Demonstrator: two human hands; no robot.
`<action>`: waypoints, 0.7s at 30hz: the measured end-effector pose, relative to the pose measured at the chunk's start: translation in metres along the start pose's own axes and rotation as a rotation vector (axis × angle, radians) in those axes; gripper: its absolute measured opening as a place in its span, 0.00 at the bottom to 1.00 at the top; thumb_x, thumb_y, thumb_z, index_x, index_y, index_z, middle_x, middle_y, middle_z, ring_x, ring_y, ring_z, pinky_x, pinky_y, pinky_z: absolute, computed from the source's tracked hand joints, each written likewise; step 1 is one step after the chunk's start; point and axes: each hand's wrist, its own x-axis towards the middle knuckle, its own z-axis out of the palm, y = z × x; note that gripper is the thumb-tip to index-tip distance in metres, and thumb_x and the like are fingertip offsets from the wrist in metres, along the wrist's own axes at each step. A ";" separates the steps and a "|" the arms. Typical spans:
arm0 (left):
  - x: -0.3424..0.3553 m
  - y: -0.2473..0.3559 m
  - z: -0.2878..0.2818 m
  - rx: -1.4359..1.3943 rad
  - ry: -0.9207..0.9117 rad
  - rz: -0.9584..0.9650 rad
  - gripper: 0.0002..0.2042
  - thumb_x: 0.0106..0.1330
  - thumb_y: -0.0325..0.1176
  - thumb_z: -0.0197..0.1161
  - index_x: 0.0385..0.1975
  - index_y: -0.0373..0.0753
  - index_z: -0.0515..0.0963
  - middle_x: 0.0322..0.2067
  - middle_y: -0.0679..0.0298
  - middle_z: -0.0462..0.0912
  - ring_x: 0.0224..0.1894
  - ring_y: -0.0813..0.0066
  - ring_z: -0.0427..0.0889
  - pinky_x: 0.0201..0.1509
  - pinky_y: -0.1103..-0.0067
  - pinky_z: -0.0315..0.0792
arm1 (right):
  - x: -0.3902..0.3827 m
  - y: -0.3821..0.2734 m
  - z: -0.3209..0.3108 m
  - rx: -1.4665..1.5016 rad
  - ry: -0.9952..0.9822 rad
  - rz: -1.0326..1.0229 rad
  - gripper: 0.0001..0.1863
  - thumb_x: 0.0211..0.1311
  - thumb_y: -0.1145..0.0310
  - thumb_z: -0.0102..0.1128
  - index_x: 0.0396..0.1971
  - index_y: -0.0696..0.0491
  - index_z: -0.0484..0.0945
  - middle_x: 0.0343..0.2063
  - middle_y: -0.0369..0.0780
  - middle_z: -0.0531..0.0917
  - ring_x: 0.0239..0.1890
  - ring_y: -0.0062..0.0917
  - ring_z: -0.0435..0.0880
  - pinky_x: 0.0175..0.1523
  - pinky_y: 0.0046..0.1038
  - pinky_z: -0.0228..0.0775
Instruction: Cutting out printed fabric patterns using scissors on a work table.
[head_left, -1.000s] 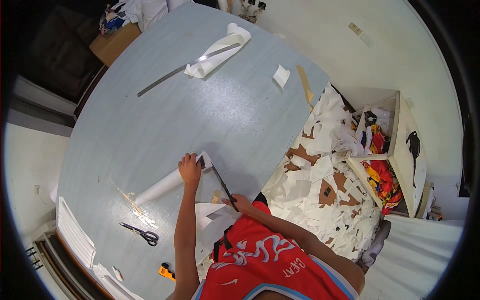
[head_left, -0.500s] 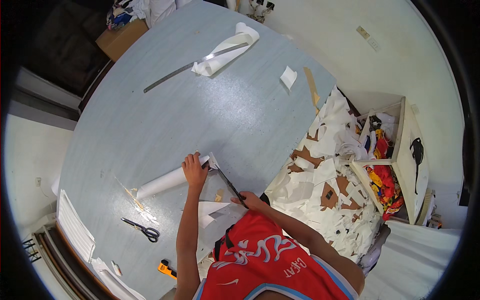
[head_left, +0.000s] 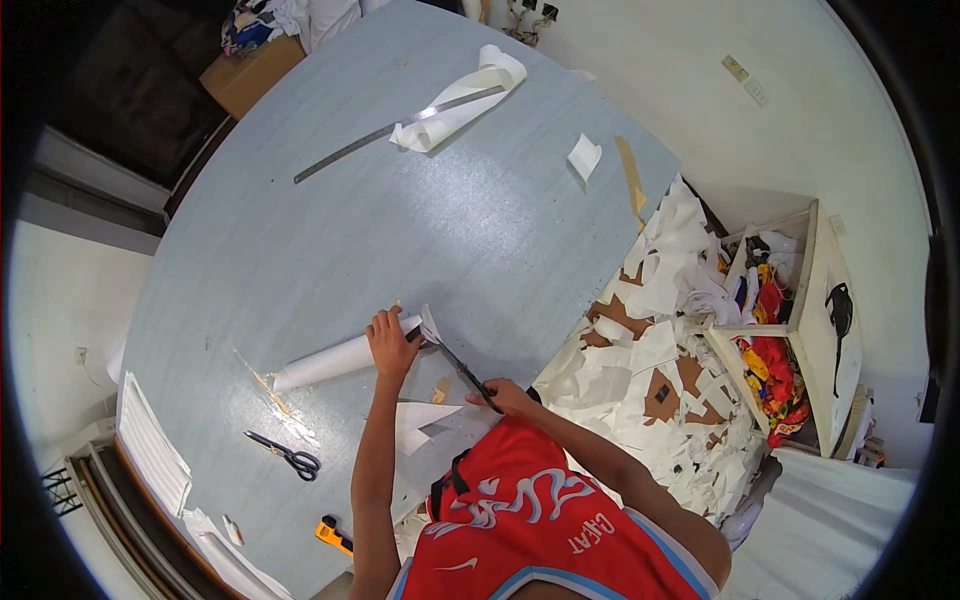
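A white paper roll (head_left: 325,364) lies slantwise on the near part of the table. My left hand (head_left: 393,342) is wrapped over its right end, where a loose white flap stands up. By the table's near edge my right hand (head_left: 508,396) grips a long, thin, dark tool (head_left: 462,370). Its far end reaches the flap; I cannot make out its exact kind. Below the roll are a folded white paper piece (head_left: 420,425) and a small tan scrap (head_left: 440,391). To the left lie black-handled scissors (head_left: 290,459) and an orange-and-black tool (head_left: 333,534).
Farther back, a metal ruler (head_left: 350,150) rests across a curled white sheet (head_left: 505,70). White and brown scraps (head_left: 650,350) cover the area right of the table. Beyond stands an open wooden shelf box (head_left: 815,260) with colourful cloth. Paper stacks (head_left: 155,445) line the left edge.
The view has shifted slightly. Both hands keep nearly the same places on the roll and the tool; the right hand sits a touch farther right.
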 end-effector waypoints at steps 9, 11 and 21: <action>0.011 -0.022 0.020 -0.128 -0.055 -0.148 0.18 0.46 0.25 0.64 0.39 0.45 0.72 0.33 0.64 0.78 0.40 0.62 0.79 0.46 0.65 0.65 | 0.006 -0.006 0.003 -0.089 0.029 -0.016 0.35 0.48 0.33 0.65 0.12 0.54 0.71 0.11 0.33 0.65 0.18 0.21 0.64 0.25 0.29 0.54; 0.016 -0.024 0.021 -0.150 -0.064 -0.150 0.15 0.47 0.26 0.64 0.37 0.44 0.74 0.33 0.64 0.80 0.39 0.61 0.80 0.45 0.65 0.66 | 0.007 -0.004 0.002 -0.129 0.043 -0.005 0.35 0.47 0.33 0.66 0.13 0.55 0.72 0.11 0.35 0.66 0.17 0.24 0.65 0.26 0.30 0.56; 0.021 -0.034 0.014 -0.219 -0.200 -0.211 0.06 0.52 0.33 0.66 0.29 0.41 0.80 0.32 0.61 0.85 0.36 0.58 0.83 0.45 0.66 0.67 | 0.010 0.000 -0.005 -0.163 0.056 -0.024 0.38 0.44 0.30 0.65 0.14 0.57 0.75 0.12 0.42 0.72 0.19 0.31 0.72 0.29 0.35 0.63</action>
